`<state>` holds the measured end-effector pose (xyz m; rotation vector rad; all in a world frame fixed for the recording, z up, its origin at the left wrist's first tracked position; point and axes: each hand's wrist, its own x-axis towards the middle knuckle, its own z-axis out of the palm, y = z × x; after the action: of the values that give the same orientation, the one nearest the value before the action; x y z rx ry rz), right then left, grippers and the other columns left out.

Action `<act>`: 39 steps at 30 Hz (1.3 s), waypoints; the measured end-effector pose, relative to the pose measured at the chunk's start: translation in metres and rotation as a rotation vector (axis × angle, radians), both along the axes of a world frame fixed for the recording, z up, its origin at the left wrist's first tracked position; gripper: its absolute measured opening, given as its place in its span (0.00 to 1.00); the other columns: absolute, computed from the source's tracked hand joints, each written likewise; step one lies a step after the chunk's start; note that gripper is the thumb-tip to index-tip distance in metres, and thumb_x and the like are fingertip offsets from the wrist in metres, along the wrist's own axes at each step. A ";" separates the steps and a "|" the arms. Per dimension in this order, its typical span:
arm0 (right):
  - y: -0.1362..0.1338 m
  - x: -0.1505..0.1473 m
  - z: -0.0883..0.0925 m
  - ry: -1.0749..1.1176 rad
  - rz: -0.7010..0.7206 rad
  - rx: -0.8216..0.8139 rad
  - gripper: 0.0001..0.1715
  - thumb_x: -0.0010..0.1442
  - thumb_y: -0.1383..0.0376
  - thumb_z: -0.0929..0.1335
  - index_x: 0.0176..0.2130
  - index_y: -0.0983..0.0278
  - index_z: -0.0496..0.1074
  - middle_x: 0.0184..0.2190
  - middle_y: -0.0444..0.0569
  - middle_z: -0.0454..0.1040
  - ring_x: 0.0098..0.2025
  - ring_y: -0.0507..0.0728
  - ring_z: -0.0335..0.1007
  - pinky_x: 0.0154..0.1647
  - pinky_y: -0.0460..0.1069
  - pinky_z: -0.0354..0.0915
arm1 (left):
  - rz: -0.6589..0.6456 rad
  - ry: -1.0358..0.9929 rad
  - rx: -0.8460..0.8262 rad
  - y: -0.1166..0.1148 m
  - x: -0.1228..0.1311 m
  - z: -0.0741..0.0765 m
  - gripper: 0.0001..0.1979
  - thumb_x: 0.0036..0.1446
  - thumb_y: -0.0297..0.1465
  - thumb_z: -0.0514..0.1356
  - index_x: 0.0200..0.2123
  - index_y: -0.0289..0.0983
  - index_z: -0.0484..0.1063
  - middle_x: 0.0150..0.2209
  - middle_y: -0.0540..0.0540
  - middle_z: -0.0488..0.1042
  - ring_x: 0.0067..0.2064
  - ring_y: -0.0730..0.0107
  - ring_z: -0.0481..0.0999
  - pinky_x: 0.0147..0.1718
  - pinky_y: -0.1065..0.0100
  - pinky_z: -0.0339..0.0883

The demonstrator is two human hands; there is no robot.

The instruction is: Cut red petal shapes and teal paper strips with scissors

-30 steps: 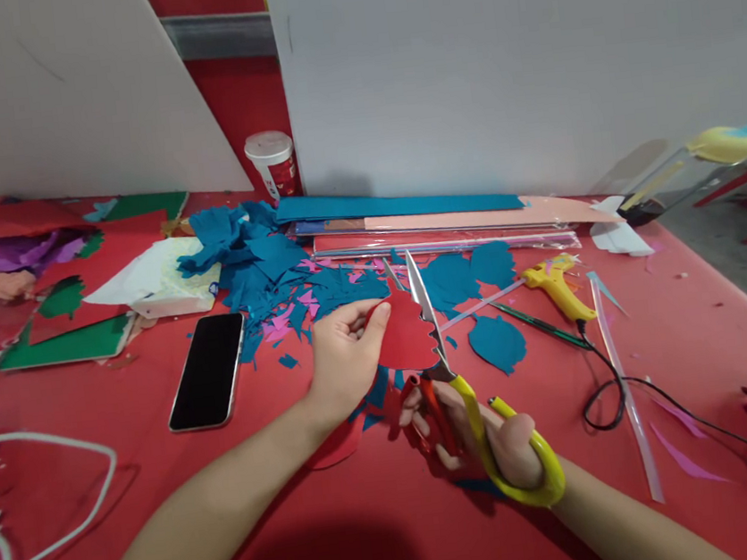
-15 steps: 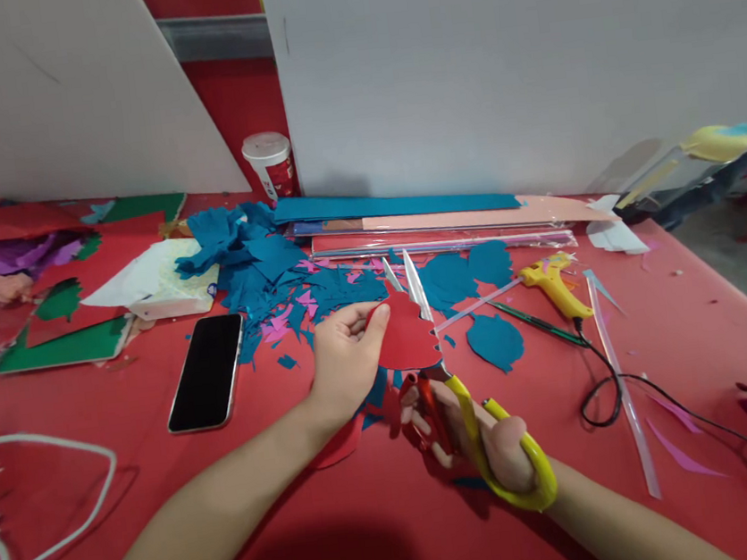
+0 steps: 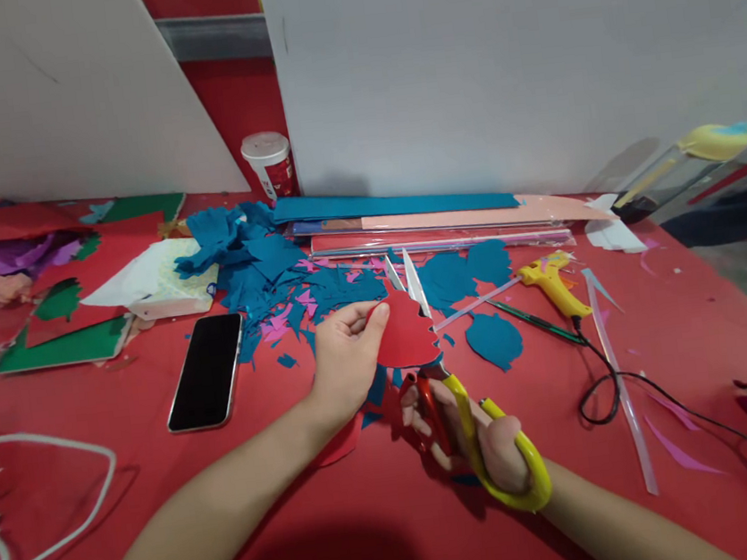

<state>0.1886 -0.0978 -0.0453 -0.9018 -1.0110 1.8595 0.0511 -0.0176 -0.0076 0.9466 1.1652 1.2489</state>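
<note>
Between thumb and fingers, my left hand (image 3: 347, 350) pinches a piece of red paper (image 3: 404, 330) with a scalloped right edge. My right hand (image 3: 472, 435) is wrapped round a pair of scissors (image 3: 536, 473) with one yellow and one red handle. The scissor blades point away from me, slightly parted, and pass behind the red paper at its right edge; part of them is hidden by it. Under my left wrist another red paper piece (image 3: 339, 446) lies on the table. Blue paper scraps (image 3: 328, 296) are scattered just beyond my hands, with cut blue shapes (image 3: 495, 341) to the right.
A phone (image 3: 207, 371) lies left of my hands. At the right are a yellow glue gun (image 3: 556, 286) with its black cord, a green pencil (image 3: 540, 324) and a clear glue stick (image 3: 621, 387). A lidded cup (image 3: 270, 166) stands at the back by long paper packs (image 3: 441, 227).
The scissor blades have closed slightly, and my right hand with the scissors has shifted a little left. A dark-clothed person's leg now shows at the far right.
</note>
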 end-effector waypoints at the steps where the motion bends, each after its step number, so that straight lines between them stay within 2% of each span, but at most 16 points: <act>1: 0.000 0.000 0.000 0.002 -0.004 -0.002 0.42 0.34 0.31 0.58 0.40 0.52 0.69 0.29 0.49 0.63 0.25 0.53 0.55 0.13 0.43 0.49 | -0.001 -0.004 -0.001 0.000 0.000 0.000 0.09 0.45 0.35 0.60 0.27 0.34 0.72 0.24 0.49 0.75 0.25 0.74 0.73 0.25 0.73 0.66; 12: 0.001 0.000 0.004 -0.024 0.009 -0.064 0.42 0.33 0.31 0.57 0.37 0.54 0.68 0.26 0.46 0.60 0.21 0.50 0.49 0.14 0.42 0.44 | 0.001 -0.033 -0.008 0.000 0.001 0.002 0.10 0.44 0.35 0.61 0.26 0.34 0.71 0.23 0.49 0.75 0.27 0.72 0.73 0.26 0.71 0.67; 19: 0.002 -0.001 0.010 -0.058 0.004 -0.107 0.45 0.27 0.30 0.58 0.34 0.58 0.67 0.26 0.46 0.60 0.23 0.50 0.51 0.13 0.41 0.45 | -0.006 -0.031 0.004 0.002 -0.001 0.001 0.09 0.45 0.35 0.61 0.26 0.34 0.71 0.23 0.50 0.74 0.26 0.73 0.72 0.27 0.71 0.67; 24: 0.006 0.005 0.006 -0.111 -0.032 -0.052 0.45 0.33 0.30 0.57 0.35 0.61 0.66 0.22 0.43 0.58 0.18 0.47 0.47 0.12 0.42 0.45 | 0.014 -0.003 0.028 0.005 -0.003 -0.003 0.09 0.45 0.35 0.61 0.27 0.35 0.72 0.25 0.50 0.74 0.25 0.75 0.71 0.29 0.70 0.67; 26: 0.010 0.009 0.005 -0.221 -0.087 0.008 0.43 0.38 0.33 0.58 0.37 0.64 0.65 0.22 0.43 0.58 0.18 0.47 0.46 0.12 0.42 0.45 | 0.018 0.002 0.035 0.006 -0.004 -0.003 0.09 0.45 0.35 0.61 0.27 0.35 0.72 0.25 0.50 0.74 0.25 0.75 0.71 0.29 0.70 0.67; 29: 0.020 0.018 0.006 -0.445 -0.184 0.106 0.33 0.44 0.41 0.62 0.37 0.65 0.65 0.20 0.41 0.57 0.17 0.47 0.47 0.13 0.43 0.48 | 0.028 0.005 0.044 0.007 -0.004 -0.003 0.08 0.45 0.35 0.61 0.27 0.35 0.72 0.25 0.50 0.74 0.26 0.75 0.71 0.30 0.71 0.67; 32: 0.030 0.026 0.007 -0.803 -0.259 0.213 0.23 0.47 0.51 0.66 0.37 0.66 0.66 0.19 0.41 0.60 0.18 0.49 0.54 0.17 0.44 0.55 | 0.028 0.001 0.069 0.008 -0.004 -0.004 0.09 0.45 0.35 0.61 0.27 0.35 0.72 0.24 0.51 0.73 0.26 0.76 0.70 0.29 0.72 0.66; 35: 0.037 0.032 0.002 -1.204 -0.310 0.378 0.25 0.45 0.57 0.66 0.42 0.68 0.67 0.29 0.51 0.71 0.29 0.57 0.66 0.28 0.50 0.63 | 0.019 0.023 0.094 0.009 -0.004 -0.008 0.09 0.45 0.36 0.61 0.28 0.35 0.72 0.24 0.51 0.73 0.26 0.75 0.71 0.28 0.73 0.67; 37: 0.039 0.035 -0.004 -1.377 -0.293 0.473 0.27 0.46 0.59 0.66 0.45 0.70 0.67 0.38 0.57 0.72 0.38 0.63 0.68 0.34 0.54 0.64 | 0.005 0.054 0.094 0.009 -0.004 -0.009 0.10 0.45 0.36 0.61 0.28 0.35 0.72 0.24 0.50 0.73 0.27 0.75 0.71 0.28 0.73 0.67; 39: 0.040 0.037 -0.010 -1.470 -0.249 0.546 0.26 0.46 0.60 0.65 0.45 0.70 0.67 0.41 0.60 0.71 0.41 0.65 0.68 0.37 0.55 0.65 | -0.021 0.087 0.081 0.009 -0.005 -0.010 0.10 0.46 0.36 0.61 0.28 0.35 0.72 0.26 0.50 0.73 0.27 0.75 0.71 0.29 0.73 0.67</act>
<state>0.2257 -0.0579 -0.0551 -1.9171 -1.9421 0.3855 0.0463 -0.0087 -0.0171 1.0796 1.1765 1.2565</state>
